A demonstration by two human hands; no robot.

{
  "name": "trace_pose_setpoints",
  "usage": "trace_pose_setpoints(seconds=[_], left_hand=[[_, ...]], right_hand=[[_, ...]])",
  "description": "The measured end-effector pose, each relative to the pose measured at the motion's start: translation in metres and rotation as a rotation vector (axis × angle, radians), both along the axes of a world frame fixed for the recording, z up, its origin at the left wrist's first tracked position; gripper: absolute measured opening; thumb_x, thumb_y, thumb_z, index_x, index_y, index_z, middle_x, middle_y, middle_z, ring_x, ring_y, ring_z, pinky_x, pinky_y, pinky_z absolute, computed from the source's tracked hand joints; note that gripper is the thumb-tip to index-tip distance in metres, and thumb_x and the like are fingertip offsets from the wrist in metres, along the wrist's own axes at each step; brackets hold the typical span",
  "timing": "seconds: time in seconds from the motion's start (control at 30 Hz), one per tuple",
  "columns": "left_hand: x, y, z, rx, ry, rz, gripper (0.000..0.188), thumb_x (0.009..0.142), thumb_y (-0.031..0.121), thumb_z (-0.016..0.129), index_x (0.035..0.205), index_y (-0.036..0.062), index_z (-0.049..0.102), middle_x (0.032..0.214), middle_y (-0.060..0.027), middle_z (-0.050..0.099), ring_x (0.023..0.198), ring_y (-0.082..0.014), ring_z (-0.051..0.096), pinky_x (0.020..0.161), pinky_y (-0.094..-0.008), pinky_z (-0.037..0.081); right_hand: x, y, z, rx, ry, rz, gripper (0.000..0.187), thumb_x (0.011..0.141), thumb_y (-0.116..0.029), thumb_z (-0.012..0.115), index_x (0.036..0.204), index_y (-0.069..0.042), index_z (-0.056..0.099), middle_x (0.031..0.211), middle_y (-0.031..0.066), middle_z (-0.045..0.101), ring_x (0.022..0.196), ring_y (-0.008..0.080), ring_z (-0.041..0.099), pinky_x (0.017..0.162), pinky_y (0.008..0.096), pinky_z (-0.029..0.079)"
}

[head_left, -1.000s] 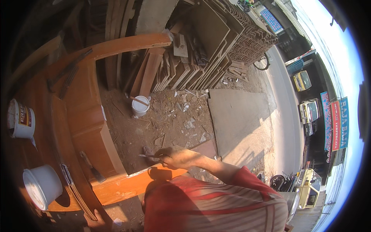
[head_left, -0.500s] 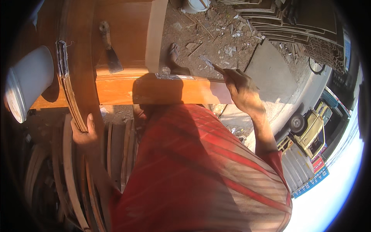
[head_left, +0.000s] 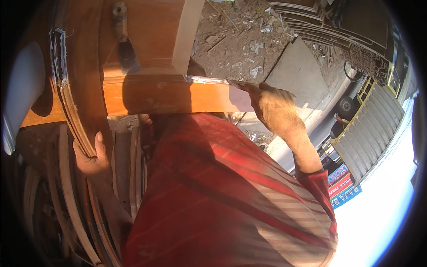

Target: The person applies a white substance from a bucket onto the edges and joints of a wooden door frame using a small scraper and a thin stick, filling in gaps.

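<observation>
My left hand [head_left: 92,158] is closed around the near end of a layered wooden strip [head_left: 73,104], thumb up along its side. Whitish-grey paste coats the strip's far part. In my right hand [head_left: 280,111] is a putty knife [head_left: 242,84], mostly hidden by the fingers. It lies low against the far edge of an orange-brown wooden panel [head_left: 155,95], beside a smear of whitish paste [head_left: 202,80]. A wide scraper [head_left: 124,46] with a worn handle rests on the panel's recessed part, apart from both hands.
A white bucket [head_left: 26,84] stands at the far left. Curved wooden pieces [head_left: 73,191] are stacked below my left arm. Littered dirt ground [head_left: 240,49], a grey slab [head_left: 300,71] and piled boards [head_left: 311,26] lie beyond. A truck bed [head_left: 373,129] shows at right.
My right hand has brought the putty knife from above the panel down to its far edge. The view has shifted; my left hand keeps its hold on the strip.
</observation>
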State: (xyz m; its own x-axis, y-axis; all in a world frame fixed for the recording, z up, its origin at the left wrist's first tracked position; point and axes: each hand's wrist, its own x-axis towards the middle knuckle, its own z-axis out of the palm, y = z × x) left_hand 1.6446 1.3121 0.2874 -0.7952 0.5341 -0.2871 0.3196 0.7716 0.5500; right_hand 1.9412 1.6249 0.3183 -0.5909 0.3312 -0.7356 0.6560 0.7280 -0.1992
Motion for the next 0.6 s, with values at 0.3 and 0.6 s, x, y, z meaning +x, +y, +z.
trace_pose_setpoints(seconds=[0.3, 0.6], left_hand=[[-0.002, -0.013, -0.003, -0.068, -0.049, 0.041, 0.044, 0.098, 0.02, 0.076, 0.133, -0.0013, 0.06, 0.101, -0.0061, 0.065, 0.084, -0.011, 0.059, 0.077, -0.0248, 0.051], [0.004, 0.003, -0.001, -0.032, 0.073, 0.017, 0.035, 0.098, 0.018, 0.074, 0.125, -0.0015, 0.062, 0.09, -0.0036, 0.063, 0.074, -0.0104, 0.055, 0.071, -0.027, 0.05]], right_hand=[[0.006, -0.002, -0.013, -0.021, 0.195, -0.086, 0.038, 0.095, -0.011, 0.061, 0.134, -0.014, 0.062, 0.093, 0.0149, 0.071, 0.081, 0.0362, 0.07, 0.069, 0.0488, 0.055], [0.006, -0.008, -0.027, -0.016, 0.171, -0.064, 0.031, 0.094, -0.016, 0.064, 0.124, -0.012, 0.065, 0.087, 0.0152, 0.07, 0.074, 0.0361, 0.07, 0.065, 0.0482, 0.055]])
